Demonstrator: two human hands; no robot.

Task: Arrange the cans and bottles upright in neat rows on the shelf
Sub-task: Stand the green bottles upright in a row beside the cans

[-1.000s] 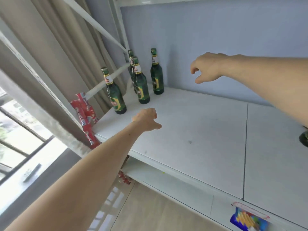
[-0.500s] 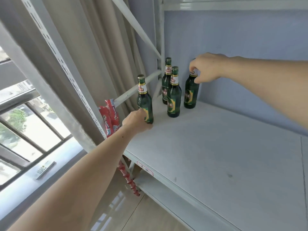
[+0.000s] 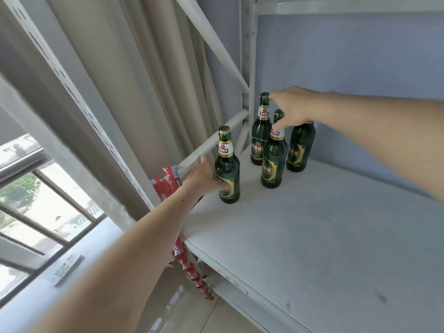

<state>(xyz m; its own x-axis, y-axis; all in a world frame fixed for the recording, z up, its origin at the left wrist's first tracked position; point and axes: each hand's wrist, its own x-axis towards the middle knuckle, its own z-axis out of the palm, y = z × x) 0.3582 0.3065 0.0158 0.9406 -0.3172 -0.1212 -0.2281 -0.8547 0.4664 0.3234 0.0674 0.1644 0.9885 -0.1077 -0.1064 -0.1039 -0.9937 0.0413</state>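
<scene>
I have only one view, from the camera on the person's head. It looks forward and down along both arms to the back left corner of the shelf. It is wide and near, at arm's reach. The left hand is nearer the lens, the right hand beyond it.

Both bare forearms are showing without any sleeve, the left hand and the right hand are wearing no glove, and a small dark mole is marking the left forearm.
</scene>
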